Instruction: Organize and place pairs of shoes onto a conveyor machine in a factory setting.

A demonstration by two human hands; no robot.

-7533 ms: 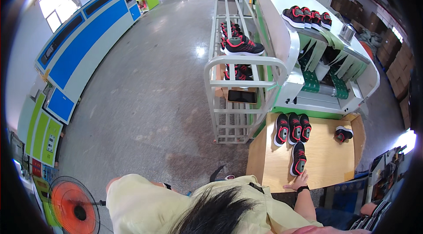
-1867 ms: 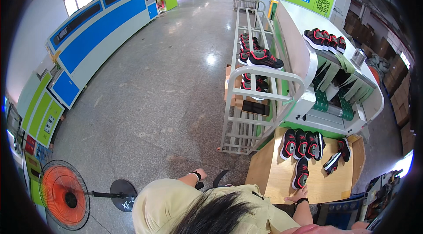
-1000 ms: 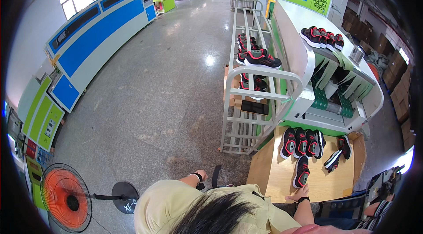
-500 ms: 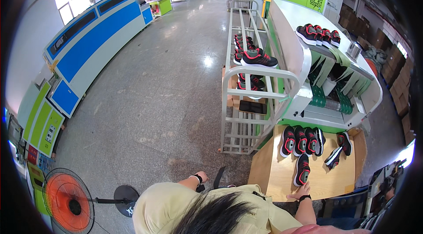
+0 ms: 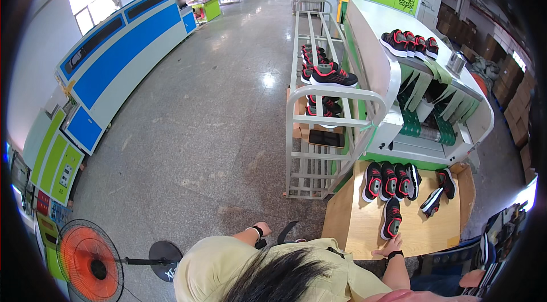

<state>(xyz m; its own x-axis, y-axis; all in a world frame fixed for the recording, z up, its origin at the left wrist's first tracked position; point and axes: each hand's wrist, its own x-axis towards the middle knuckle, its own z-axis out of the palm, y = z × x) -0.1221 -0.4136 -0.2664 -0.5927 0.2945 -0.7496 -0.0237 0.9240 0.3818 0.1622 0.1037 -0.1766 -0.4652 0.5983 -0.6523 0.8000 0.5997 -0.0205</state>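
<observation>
the black shoe with the red sole edge [image 5: 391, 218] lies on the wooden desk [image 5: 359, 222], toe pointing away from you, and your right hand [image 5: 388, 246] rests flat at its heel, the fingers [image 5: 395, 239] spread and released, touching or nearly touching the heel; the view is too small to tell which. nothing is gripped in that hand.

beyond those fingers, farther up the desk, a row of black and red shoes [image 5: 390, 179] stands side by side, and off to the right of the fingers two more shoes [image 5: 439, 191] lie at loose angles. past the row rises the white and green conveyor machine [image 5: 421, 103], with four shoes [image 5: 409, 43] lined up on its top and green strips hanging over its mouth.

your left hand [image 5: 262, 229] hangs well apart from the desk, over the speckled floor [image 5: 194, 131], loosely curled and holding nothing that shows. ahead of it, between that hand and the desk, stands a white metal rack [image 5: 325, 131] carrying several black and red shoes on its tiers. to the left of that hand, an orange fan [image 5: 90, 259] stands on a round black base, and blue and white cabinets [image 5: 114, 63] line the far side of the floor.
</observation>
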